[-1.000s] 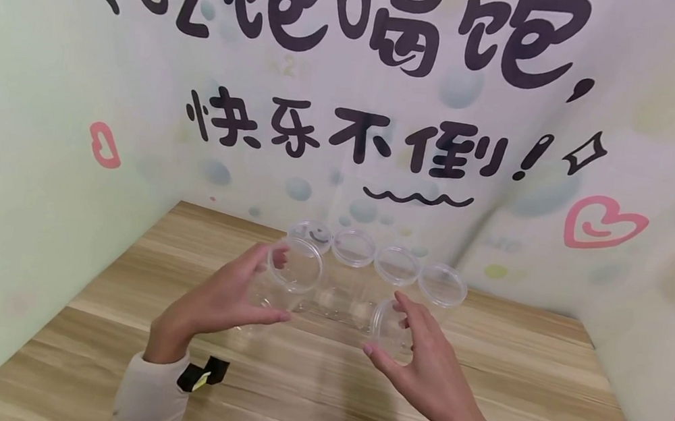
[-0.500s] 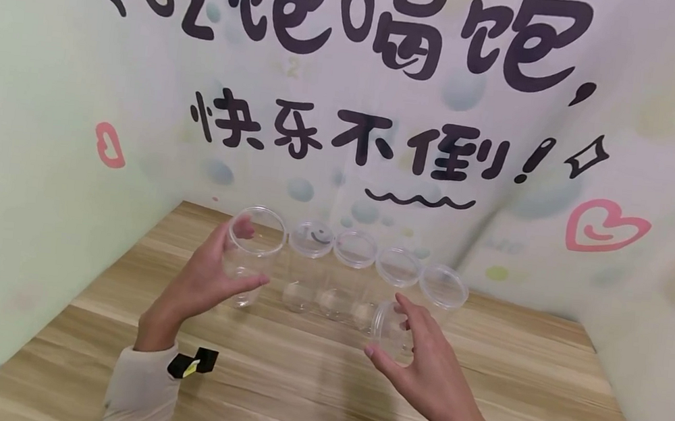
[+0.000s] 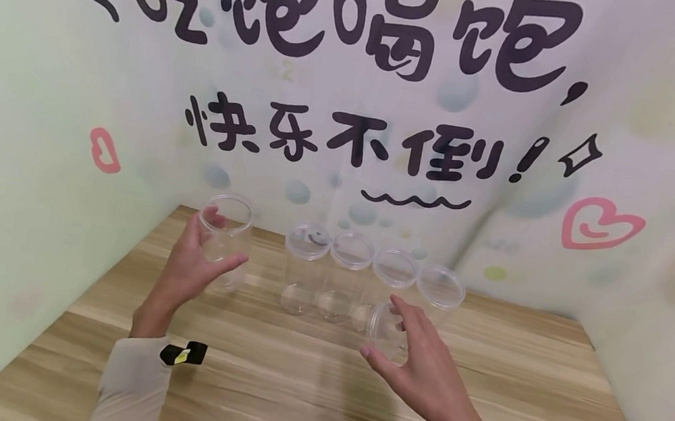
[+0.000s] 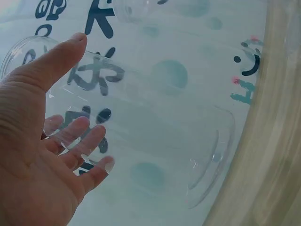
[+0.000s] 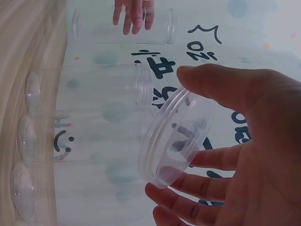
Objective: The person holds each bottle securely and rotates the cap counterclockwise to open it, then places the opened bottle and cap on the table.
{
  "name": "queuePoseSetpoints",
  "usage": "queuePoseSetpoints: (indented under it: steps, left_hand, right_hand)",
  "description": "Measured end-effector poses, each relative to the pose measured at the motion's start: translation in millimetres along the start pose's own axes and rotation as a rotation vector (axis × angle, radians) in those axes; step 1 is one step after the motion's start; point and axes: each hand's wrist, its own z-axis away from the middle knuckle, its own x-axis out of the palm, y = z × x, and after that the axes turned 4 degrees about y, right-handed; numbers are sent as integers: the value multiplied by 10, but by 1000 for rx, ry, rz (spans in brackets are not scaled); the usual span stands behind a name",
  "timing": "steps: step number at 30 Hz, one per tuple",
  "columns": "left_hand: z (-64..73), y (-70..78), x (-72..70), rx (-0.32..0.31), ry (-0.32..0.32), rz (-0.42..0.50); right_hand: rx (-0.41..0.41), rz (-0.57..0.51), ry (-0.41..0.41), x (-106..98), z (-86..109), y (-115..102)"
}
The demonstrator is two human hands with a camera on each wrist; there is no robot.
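Note:
My left hand (image 3: 188, 267) grips a tall clear plastic jar (image 3: 233, 244) at the far left of the table, thumb on the near side and fingers round the back. The jar stands upright, its round rim upward. In the left wrist view the same jar (image 4: 155, 127) reaches from the palm toward the wood. Nearer the middle, my right hand (image 3: 422, 374) holds a clear plastic lid (image 5: 176, 136) between thumb and fingers, tilted on its edge. That hand is in front of a row of clear jars (image 3: 304, 272) and partly hides those at the right end.
Several upright jars stand side by side along the back, with thick round rims (image 3: 352, 251). They are see-through and overlap in view. The wood-grain table (image 3: 272, 380) ends at a printed wall (image 3: 291, 186) behind and at the sides.
My left hand has carried its jar leftward and back, from in front of the row to a spot apart on its left. The right hand stays nearly still with the lid.

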Motion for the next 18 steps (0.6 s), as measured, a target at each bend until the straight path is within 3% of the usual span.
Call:
queuePoseSetpoints:
  steps: [9,18]
  left_hand:
    - [-77,-237,-28,-107,60,-3]
    - [-157,-408,-43,-205,35,-7]
  right_hand:
    - [-8,13,-8,46,-2,13]
    - [-32,36,-23,103,3,68]
